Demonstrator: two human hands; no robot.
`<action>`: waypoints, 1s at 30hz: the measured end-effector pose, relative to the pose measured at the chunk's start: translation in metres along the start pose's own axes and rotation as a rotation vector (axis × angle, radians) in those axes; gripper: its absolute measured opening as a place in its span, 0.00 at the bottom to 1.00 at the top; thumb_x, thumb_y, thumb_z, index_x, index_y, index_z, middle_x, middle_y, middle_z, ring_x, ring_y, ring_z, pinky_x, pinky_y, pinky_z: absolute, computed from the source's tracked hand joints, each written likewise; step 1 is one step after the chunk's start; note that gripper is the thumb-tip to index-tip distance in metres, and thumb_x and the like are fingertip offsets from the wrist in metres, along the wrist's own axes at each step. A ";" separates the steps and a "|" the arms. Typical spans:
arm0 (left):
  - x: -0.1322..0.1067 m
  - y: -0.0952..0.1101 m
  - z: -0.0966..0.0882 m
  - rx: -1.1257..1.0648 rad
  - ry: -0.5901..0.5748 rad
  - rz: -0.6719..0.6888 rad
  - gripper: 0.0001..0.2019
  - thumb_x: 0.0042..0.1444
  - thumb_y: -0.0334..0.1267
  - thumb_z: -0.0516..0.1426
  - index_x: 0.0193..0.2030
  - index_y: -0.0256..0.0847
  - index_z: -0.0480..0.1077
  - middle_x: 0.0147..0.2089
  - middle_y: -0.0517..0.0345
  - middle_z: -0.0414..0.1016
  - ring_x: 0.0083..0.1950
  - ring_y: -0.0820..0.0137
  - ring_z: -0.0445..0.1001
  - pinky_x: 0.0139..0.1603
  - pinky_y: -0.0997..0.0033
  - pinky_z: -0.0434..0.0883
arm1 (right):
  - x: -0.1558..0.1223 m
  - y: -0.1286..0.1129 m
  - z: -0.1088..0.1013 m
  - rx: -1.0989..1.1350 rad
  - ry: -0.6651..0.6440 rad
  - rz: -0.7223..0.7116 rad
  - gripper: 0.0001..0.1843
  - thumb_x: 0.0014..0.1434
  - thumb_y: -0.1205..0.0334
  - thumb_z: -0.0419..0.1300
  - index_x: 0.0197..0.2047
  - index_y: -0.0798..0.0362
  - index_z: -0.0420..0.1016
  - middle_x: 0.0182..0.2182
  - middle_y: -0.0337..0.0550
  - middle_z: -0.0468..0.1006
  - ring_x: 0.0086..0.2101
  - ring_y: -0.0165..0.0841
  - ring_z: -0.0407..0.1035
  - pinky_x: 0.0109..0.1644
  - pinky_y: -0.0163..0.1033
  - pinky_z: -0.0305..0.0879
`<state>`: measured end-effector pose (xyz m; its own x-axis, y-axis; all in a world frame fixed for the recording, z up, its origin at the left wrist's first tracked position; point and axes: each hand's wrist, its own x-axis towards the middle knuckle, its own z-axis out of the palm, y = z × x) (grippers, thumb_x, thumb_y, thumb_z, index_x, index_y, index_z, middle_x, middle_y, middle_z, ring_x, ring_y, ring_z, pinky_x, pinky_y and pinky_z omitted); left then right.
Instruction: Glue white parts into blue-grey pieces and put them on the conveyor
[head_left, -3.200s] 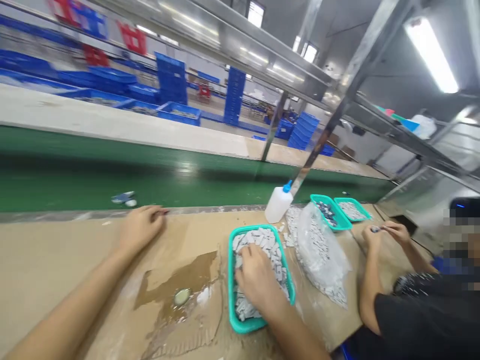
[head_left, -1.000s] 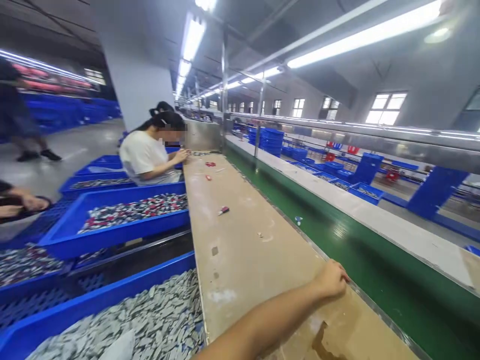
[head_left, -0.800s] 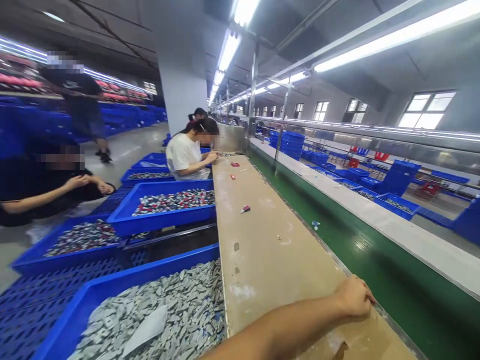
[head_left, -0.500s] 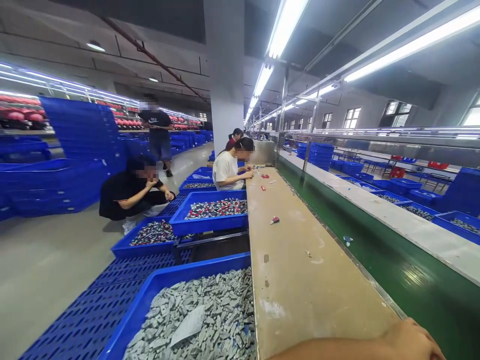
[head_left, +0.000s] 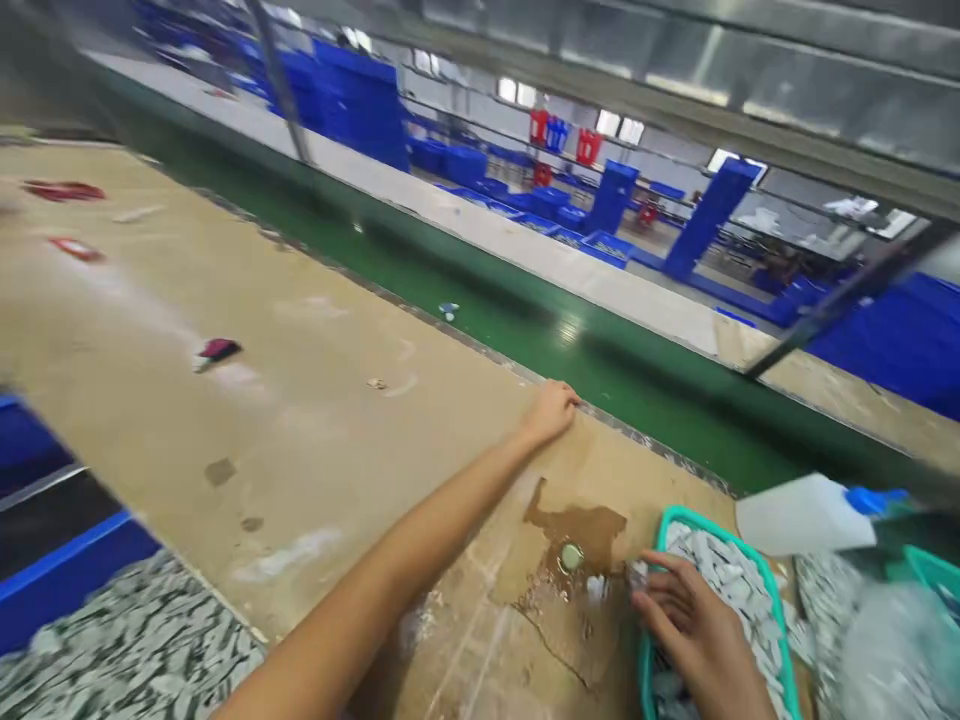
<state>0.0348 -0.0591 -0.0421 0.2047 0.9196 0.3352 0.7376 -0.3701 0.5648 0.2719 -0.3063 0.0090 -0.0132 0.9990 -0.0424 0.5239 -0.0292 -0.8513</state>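
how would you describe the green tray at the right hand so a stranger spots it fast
Start at the long tan workbench beside the green conveyor belt and find the brown stain on it. Just right of the stain sits a teal tray heaped with pale grey pieces, the right hand resting in it. The other teal tray, further right, has no hand in it.

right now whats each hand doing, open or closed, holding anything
Left hand: open, resting on the edge of the workbench, holding nothing.
Right hand: closed, apparently pinching a small pale piece above the teal tray.
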 end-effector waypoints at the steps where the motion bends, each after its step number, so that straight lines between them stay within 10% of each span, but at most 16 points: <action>1: 0.002 -0.002 0.003 0.000 -0.001 -0.001 0.20 0.54 0.22 0.50 0.44 0.35 0.81 0.48 0.45 0.79 0.55 0.58 0.71 0.61 0.57 0.69 | 0.001 -0.004 0.006 0.068 -0.077 0.019 0.29 0.55 0.36 0.63 0.48 0.51 0.77 0.35 0.48 0.82 0.35 0.41 0.80 0.38 0.41 0.79; 5: 0.005 -0.004 0.002 0.009 0.000 -0.009 0.19 0.55 0.24 0.50 0.43 0.36 0.81 0.47 0.47 0.79 0.53 0.57 0.71 0.60 0.56 0.69 | 0.012 -0.017 0.027 0.026 -0.019 -0.030 0.18 0.60 0.45 0.62 0.39 0.53 0.79 0.35 0.50 0.83 0.37 0.39 0.79 0.40 0.38 0.76; 14: 0.004 0.004 -0.004 0.085 -0.036 0.050 0.19 0.57 0.26 0.48 0.45 0.35 0.79 0.46 0.46 0.78 0.51 0.57 0.71 0.57 0.56 0.67 | 0.001 -0.025 0.037 -0.246 0.002 -0.331 0.14 0.68 0.63 0.56 0.54 0.47 0.79 0.44 0.45 0.83 0.43 0.35 0.78 0.49 0.38 0.75; 30: 0.007 0.012 -0.005 0.181 -0.072 0.023 0.19 0.57 0.26 0.47 0.47 0.35 0.77 0.48 0.45 0.78 0.52 0.55 0.72 0.56 0.55 0.67 | -0.001 -0.027 0.042 -0.362 -0.055 -0.349 0.14 0.71 0.63 0.52 0.54 0.50 0.76 0.45 0.46 0.81 0.45 0.33 0.77 0.52 0.36 0.74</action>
<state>0.0419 -0.0578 -0.0293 0.2637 0.9207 0.2877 0.8348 -0.3673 0.4102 0.2221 -0.3078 0.0102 -0.2802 0.9435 0.1767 0.7421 0.3297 -0.5837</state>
